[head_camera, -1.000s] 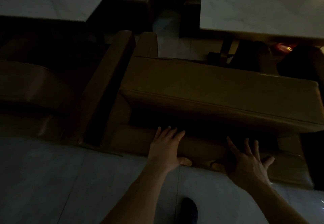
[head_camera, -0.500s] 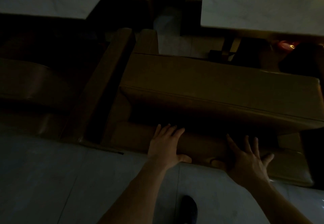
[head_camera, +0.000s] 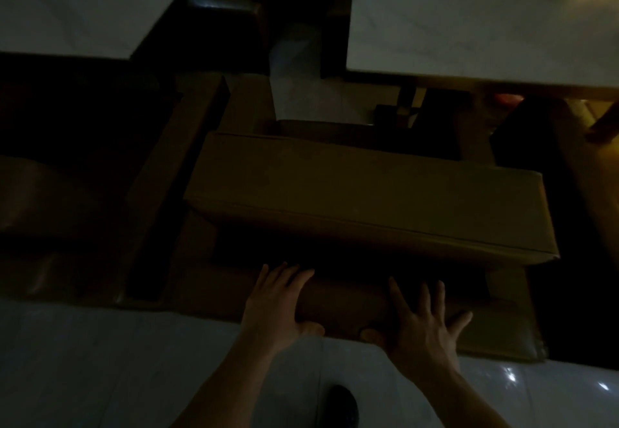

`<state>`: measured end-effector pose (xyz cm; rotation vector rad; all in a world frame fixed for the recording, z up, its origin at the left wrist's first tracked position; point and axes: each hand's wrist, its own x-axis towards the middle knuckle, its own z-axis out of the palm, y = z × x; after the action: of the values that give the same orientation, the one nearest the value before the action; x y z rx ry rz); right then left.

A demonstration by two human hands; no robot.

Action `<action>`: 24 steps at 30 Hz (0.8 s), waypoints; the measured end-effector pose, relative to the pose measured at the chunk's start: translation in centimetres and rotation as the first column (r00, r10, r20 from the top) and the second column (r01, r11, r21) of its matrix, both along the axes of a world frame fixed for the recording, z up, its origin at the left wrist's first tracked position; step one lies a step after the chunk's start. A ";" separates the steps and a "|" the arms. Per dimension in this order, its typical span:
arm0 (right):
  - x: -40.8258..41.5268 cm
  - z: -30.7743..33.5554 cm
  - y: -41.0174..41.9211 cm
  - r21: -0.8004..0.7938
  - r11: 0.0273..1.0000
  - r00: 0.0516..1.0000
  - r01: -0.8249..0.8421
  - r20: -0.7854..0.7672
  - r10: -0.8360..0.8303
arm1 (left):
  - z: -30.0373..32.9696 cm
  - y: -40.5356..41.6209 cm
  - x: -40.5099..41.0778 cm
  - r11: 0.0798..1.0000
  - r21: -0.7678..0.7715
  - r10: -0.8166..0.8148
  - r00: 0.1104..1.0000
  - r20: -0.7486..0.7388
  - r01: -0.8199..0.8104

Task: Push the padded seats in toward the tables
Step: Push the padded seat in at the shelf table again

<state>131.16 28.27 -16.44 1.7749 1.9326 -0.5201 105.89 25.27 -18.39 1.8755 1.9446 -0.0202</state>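
On the left, a second padded seat (head_camera: 43,200) sits dim below the left surface (head_camera: 77,5). We have our left hand (head_camera: 278,307) spread flat, fingers open, pressed against the low back edge of the brown padded seat (head_camera: 365,193), gripping nothing. Our right hand (head_camera: 422,324) lies splayed just beside it, likewise pressing. The seat stands short of the right surface (head_camera: 469,22). It looks heavy, soft-skinned yet firm-framed; low, wide palms should slide it over the smooth floor (head_camera: 100,360).

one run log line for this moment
left hand flat on padded seat back | right hand flat beside it | table ahead
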 end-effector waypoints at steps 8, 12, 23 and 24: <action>0.5 0.0 -0.4 0.032 0.999 1.000 -0.023 -0.015 0.024 | 0.7 0.1 0.3 0.999 -0.022 -0.025 0.999 -0.035 0.025; 0.7 1.3 -0.6 0.007 1.000 0.998 -0.005 -0.069 0.005 | 1.7 0.0 0.4 0.992 -0.104 -0.075 0.995 -0.062 0.068; 2.6 11.4 -4.2 0.055 0.980 0.967 0.190 -0.185 -0.178 | 13.0 0.2 1.9 0.969 -0.190 -0.148 0.988 0.054 0.155; 3.0 12.5 -4.3 0.077 0.979 0.966 0.191 -0.190 -0.174 | 14.1 0.4 2.5 0.966 -0.194 -0.161 0.985 0.063 0.170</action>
<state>134.18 23.95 -3.90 2.0429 1.9522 -0.6856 108.36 25.64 -4.31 1.8816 1.6827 -0.2115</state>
